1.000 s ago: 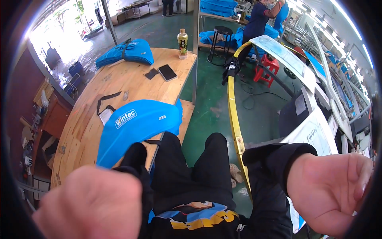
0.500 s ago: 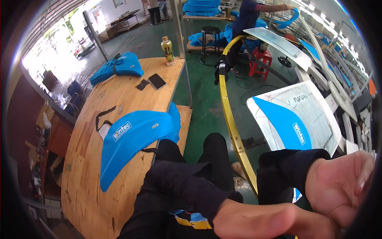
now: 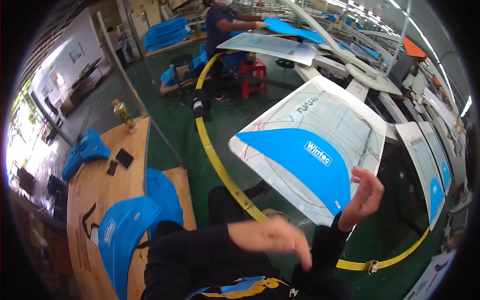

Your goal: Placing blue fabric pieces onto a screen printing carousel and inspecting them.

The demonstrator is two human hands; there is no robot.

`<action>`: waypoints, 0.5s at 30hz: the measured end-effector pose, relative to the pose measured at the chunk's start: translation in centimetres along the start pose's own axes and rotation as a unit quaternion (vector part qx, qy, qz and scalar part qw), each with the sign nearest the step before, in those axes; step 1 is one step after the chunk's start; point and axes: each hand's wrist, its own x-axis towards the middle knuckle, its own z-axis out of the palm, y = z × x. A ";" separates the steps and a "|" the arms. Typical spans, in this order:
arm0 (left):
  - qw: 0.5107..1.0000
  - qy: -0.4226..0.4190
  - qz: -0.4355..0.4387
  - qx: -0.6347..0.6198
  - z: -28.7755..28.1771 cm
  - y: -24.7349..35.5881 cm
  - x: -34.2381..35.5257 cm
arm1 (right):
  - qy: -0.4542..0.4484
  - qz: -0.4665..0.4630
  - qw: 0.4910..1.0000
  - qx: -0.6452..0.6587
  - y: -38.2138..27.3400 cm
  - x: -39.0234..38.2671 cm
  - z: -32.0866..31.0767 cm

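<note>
A blue fabric panel with a white printed logo lies flat on a pale, white-edged board in front of me. My right hand is raised at the panel's right end, its fingers loosely bent and apart. Whether its fingertips touch the fabric, I cannot tell. Nothing shows in that hand. Low in front of my body, my left hand stretches out to the right, smeared by motion, with nothing visible in it. Its nearest neighbour is a curved yellow rail running around the boards.
At left, a wooden table carries a blue cover, a folded blue bundle, a phone and a bottle. A co-worker handles blue fabric at another board. More boards stand at right, beyond a red stool.
My view has turned right, bringing the board with the panel to the middle. My right hand has risen to the panel's end, and the two hands have moved apart.
</note>
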 end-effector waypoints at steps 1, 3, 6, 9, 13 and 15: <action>0.976 0.111 -0.065 0.178 -3.0 -0.9 -1.0 | -0.057 0.069 0.995 -0.055 2.1 -1.0 -1.2; 0.885 0.266 -0.060 0.377 -10.8 -4.5 -3.1 | -0.183 0.181 0.951 -0.169 5.3 -3.2 -4.0; 0.647 0.357 -0.060 0.671 -21.4 -8.6 -4.9 | -0.260 0.175 0.858 -0.406 10.1 -9.7 -9.9; 0.499 0.353 -0.079 0.788 -27.4 -9.8 -6.7 | -0.223 0.201 0.782 -0.547 11.0 -11.9 -11.1; 0.508 0.328 -0.146 0.783 -30.2 -12.2 -8.0 | -0.249 0.197 0.771 -0.553 10.2 -11.6 -10.8; 0.515 0.326 -0.152 0.778 -30.4 -12.8 -7.3 | -0.228 0.186 0.785 -0.545 10.3 -10.8 -10.6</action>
